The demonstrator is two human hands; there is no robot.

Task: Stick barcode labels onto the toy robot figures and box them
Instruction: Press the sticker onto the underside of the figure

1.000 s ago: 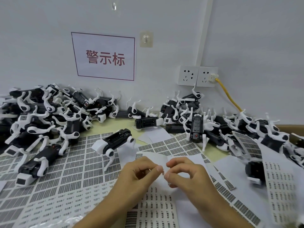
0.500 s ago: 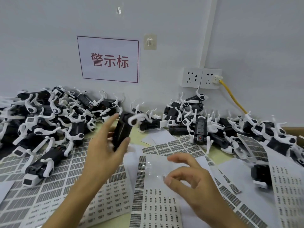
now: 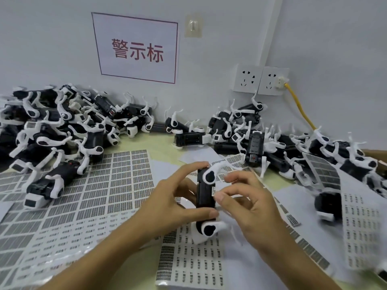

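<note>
Left hand (image 3: 176, 203) grips a black-and-white toy robot (image 3: 206, 195) upright, thumb and fingers curled round its body; right hand (image 3: 249, 206), just beside, pinches a small label (image 3: 213, 191) against its side.

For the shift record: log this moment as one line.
left hand grips toy robot figure upright | right hand pinches barcode label against its side | label sheets underneath | boxing not started

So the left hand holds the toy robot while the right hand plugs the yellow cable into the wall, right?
Not quite. In the head view the left hand does hold the toy robot, but the right hand brings a small label to it; the yellow cable is untouched.
</note>
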